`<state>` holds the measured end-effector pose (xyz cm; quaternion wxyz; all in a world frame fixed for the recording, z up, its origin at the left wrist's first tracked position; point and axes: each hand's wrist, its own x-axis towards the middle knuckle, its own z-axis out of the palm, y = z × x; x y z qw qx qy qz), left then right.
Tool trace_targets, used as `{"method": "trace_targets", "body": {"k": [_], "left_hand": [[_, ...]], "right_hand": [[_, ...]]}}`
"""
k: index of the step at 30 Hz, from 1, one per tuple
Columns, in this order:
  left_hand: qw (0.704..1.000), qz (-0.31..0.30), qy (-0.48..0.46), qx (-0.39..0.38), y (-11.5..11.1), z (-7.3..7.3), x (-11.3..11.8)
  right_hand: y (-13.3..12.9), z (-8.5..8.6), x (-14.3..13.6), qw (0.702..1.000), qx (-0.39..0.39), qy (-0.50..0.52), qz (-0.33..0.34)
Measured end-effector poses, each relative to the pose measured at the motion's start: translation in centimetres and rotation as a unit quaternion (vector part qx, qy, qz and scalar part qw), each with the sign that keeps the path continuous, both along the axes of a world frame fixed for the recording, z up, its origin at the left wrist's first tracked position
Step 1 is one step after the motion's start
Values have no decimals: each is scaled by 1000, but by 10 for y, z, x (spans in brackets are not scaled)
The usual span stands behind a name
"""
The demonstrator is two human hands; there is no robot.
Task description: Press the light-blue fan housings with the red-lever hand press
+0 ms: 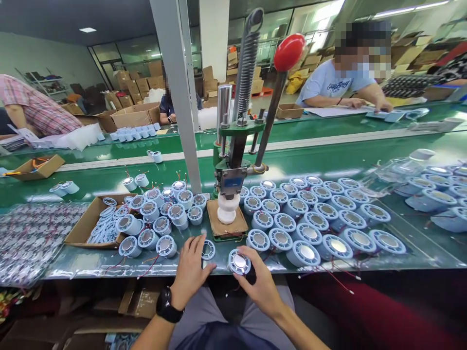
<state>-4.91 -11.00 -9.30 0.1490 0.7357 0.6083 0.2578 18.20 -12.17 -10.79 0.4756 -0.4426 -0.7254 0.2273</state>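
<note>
At bottom centre the right hand (260,287) grips one blue speaker unit (240,262) at the bench edge, the left hand (189,272) lies open beside a loose blue ring (208,249); pressed units (310,218) fill centre-right, wired ones (160,214) wait centre-left, roughly halfway by judgement.

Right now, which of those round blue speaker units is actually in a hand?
The round blue unit at the table's near edge: the right hand grips it, unlike the rest resting on the green table.
</note>
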Motion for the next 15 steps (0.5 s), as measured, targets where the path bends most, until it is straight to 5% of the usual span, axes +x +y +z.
{"method": "trace_targets", "body": {"k": [4,10,15], "left_hand": [[993,30,-113,-5,0,10,6],[991,-73,-112,-5,-4,44,23],[992,-41,-118,-20,-4,41,32]], "right_hand": [[0,-2,-20,998,-57,7,-39],[11,-11,-58,996,-48,63,-37],[13,-16,-62,994,-55,90,-26]]}}
